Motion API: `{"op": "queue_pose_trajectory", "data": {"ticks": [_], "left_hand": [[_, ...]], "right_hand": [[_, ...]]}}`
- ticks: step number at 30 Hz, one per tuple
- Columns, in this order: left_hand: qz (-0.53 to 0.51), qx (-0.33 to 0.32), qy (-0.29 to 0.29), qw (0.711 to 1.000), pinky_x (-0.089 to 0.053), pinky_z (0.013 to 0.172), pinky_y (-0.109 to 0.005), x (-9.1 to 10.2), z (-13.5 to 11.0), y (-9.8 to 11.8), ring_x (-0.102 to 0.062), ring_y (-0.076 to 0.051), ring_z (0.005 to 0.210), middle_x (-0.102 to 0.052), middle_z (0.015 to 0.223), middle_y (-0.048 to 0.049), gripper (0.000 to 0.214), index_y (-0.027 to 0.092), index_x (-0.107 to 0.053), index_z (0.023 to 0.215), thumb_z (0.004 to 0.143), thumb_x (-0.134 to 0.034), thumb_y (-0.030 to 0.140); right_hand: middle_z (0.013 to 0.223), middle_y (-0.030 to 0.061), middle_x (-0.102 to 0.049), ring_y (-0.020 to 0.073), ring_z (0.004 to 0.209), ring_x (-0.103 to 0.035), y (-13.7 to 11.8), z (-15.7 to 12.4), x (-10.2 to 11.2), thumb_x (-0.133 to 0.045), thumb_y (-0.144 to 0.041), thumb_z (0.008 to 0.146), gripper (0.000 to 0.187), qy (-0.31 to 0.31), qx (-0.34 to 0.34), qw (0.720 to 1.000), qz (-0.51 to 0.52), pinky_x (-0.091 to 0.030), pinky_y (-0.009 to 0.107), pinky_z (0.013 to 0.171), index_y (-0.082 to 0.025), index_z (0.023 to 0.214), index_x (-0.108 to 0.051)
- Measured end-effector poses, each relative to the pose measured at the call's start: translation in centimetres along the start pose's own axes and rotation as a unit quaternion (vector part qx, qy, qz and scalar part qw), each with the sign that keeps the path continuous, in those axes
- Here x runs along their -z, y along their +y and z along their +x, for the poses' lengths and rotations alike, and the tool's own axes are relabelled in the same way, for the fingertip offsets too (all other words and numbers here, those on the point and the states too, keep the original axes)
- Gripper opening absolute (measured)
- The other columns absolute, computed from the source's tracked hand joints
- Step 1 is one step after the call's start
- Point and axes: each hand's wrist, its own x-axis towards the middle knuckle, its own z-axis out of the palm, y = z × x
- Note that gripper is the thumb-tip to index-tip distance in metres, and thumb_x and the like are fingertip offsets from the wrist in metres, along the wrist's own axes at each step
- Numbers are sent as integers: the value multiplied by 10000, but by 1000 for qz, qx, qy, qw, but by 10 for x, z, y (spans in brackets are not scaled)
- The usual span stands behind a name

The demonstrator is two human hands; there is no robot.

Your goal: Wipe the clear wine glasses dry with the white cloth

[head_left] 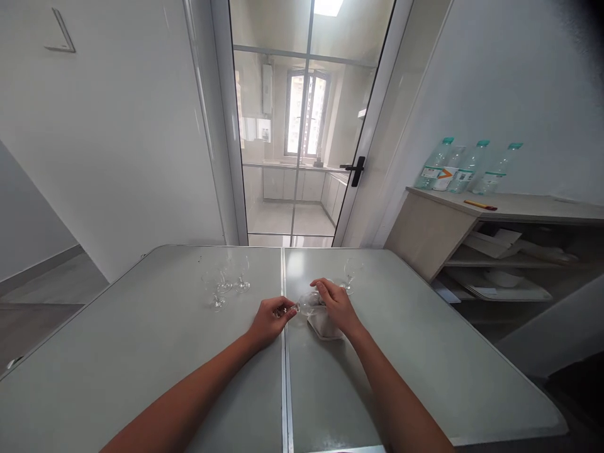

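Note:
A clear stemmed glass [308, 306] lies sideways between my hands, low over the middle of the table. My left hand [270, 319] is closed around its foot and stem. At the bowl's mouth, my right hand [333, 302] has its fingers curled over a pale cloth [325, 327], which hangs down below the palm. Part of the bowl and the right fingertips are hidden. Another stemmed glass [348, 284] stands upright just behind my right hand. To the left, a small group of upright stemmed glasses [225, 284] stands apart from my left hand.
The pale table [165, 352] has a metal seam down its middle. Beyond its far edge is a glazed door [302, 145] with a black handle [357, 171]. On the right, a shelf unit [438, 220] carries several plastic bottles [493, 176] and a yellow-red stick-like item [480, 205].

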Motion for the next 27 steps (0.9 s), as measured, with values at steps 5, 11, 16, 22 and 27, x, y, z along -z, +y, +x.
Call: {"op": "queue_pose_trajectory", "data": {"ticks": [5, 11, 16, 22, 27], "left_hand": [[-15, 16, 11, 1000, -411, 602, -246, -3, 0, -5, -494, -117, 599, -607, 656, 2, 219, 153, -701, 827, 865, -679, 368], [-46, 45, 17, 998, -414, 594, -244, -1, 3, -1, -510, -124, 613, -616, 664, -5, 232, 152, -717, 823, 839, -711, 384], [-66, 54, 28, 996, -417, 594, -243, 1, 3, 3, -518, -125, 626, -643, 696, -20, 252, 151, -725, 829, 843, -710, 402], [-85, 55, 49, 994, -427, 593, -245, 0, 4, -2, -530, -126, 623, -644, 698, -24, 288, 143, -718, 834, 834, -714, 431], [-59, 45, 36, 997, -414, 588, -244, -1, 2, 0, -513, -120, 611, -641, 686, -18, 253, 147, -717, 834, 836, -715, 400]], "right_hand": [[937, 29, -667, 208, 809, -582, -7, -3, 1, -378, -623, 974, 522, -36, -40, 988, 143, -451, 305, 737, -223, 1053, -706], [859, 18, -640, 194, 785, -558, -8, -5, 2, -431, -571, 974, 460, -74, -27, 985, 157, -430, 299, 746, -210, 1005, -713], [766, 0, -587, 174, 693, -499, 3, -1, 2, -579, -490, 907, 301, 2, -22, 986, 162, -393, 276, 650, -217, 959, -693], [839, 17, -596, 177, 714, -499, 6, -3, 3, -539, -458, 934, 271, 129, 9, 974, 186, -409, 288, 657, -228, 1023, -653], [1034, 55, -678, 219, 848, -589, -1, -7, 8, -506, -442, 968, 301, 21, 92, 992, 88, -450, 339, 777, -244, 1140, -654]]}}
